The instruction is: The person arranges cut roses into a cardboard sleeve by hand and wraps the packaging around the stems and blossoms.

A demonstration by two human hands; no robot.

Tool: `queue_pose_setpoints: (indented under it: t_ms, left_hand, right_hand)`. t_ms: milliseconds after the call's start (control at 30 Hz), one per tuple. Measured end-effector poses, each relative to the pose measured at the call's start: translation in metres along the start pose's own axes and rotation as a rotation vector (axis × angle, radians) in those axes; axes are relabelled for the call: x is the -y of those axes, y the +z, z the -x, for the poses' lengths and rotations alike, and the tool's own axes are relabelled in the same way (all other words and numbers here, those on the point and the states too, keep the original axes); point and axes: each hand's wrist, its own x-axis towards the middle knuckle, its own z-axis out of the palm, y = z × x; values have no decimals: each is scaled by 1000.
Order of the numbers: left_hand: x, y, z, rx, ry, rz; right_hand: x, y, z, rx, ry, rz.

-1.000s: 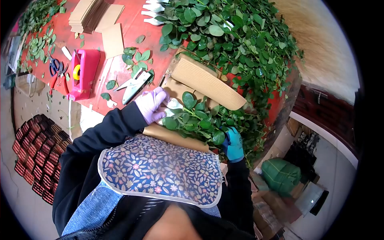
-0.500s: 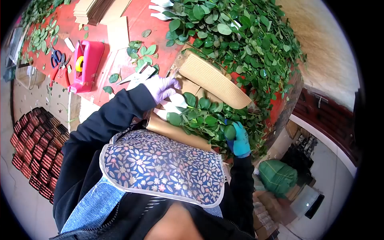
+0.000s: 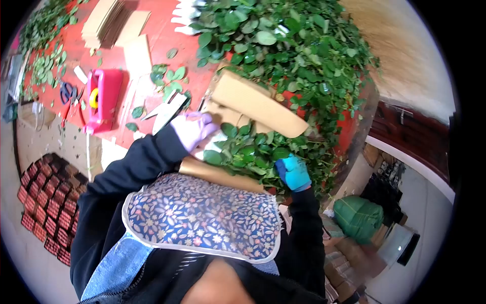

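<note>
My left hand (image 3: 194, 130), in a lilac glove, is bent over the white-netted heads (image 3: 215, 141) of a few leafy stems; its fingertips are blurred. My right hand (image 3: 294, 173), in a blue-green glove, is closed at the lower right of the green stems (image 3: 258, 152), its fingers curled and partly hidden by leaves. These stems lie on open brown cardboard, with a corrugated cardboard flap (image 3: 258, 104) above them and a rolled brown edge (image 3: 223, 175) below, against the floral apron (image 3: 202, 215).
A large leafy pile (image 3: 298, 55) covers the red table's (image 3: 167, 45) far right. Left of my left hand are a white-handled cutter (image 3: 169, 109), a pink tape dispenser (image 3: 105, 101), scissors (image 3: 68, 93), red pliers (image 3: 76, 114) and stacked cardboard (image 3: 104, 25). Black-and-red trays (image 3: 50, 202) stand lower left.
The camera view has shifted. My left hand stays near the netted heads, its fingers now more bent. My right hand has moved slightly up and right along the stems.
</note>
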Motion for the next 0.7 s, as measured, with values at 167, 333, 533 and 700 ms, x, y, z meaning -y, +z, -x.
queue_pose_setpoints:
  t_ms: [167, 333, 533, 700]
  left_hand:
    - [-17, -11, 0, 115, -1, 10]
    - [-23, -11, -8, 93, 20, -61]
    - [-26, -5, -3, 62, -22, 4]
    - [-24, 2, -1, 112, -83, 1]
  right_hand:
    - [1, 1, -4, 128, 62, 88]
    - [68, -106, -32, 176, 1, 394]
    - [72, -164, -192, -606, -272, 419]
    - [1, -114, -294, -448, 2, 734]
